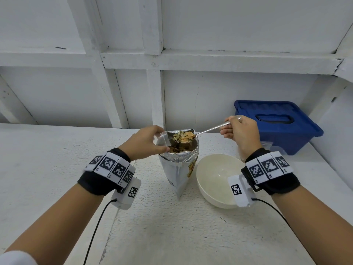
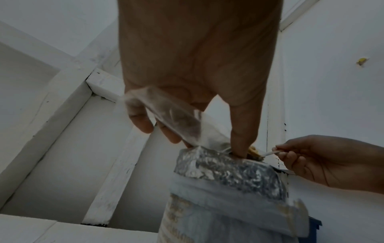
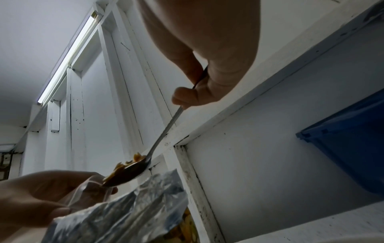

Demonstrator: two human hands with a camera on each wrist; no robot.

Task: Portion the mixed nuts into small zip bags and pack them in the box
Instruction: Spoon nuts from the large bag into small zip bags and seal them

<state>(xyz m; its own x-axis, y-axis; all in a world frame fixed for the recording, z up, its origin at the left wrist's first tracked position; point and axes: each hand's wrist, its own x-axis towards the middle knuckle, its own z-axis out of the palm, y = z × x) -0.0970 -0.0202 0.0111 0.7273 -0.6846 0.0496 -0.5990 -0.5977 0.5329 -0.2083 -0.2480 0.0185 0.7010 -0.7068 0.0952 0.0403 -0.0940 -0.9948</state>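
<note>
A tall foil-lined pouch of mixed nuts [image 1: 179,167] stands open in the middle of the white counter. My left hand [image 1: 159,141] pinches a small clear zip bag [image 1: 162,138] just over the pouch's left rim; the clear film [image 2: 174,118] runs between thumb and fingers. My right hand [image 1: 229,129] grips the handle of a metal spoon [image 1: 210,129]. The spoon's bowl, heaped with nuts and seeds [image 1: 183,137], hovers level above the pouch, its tip at the zip bag's mouth [image 3: 91,185]. The blue box [image 1: 277,125] sits lidded at the back right.
A white bowl [image 1: 215,196] with nothing visible inside stands right of the pouch, below my right wrist. White wall panels and a ledge run behind the counter. Cables trail from both wrist cameras toward the front edge.
</note>
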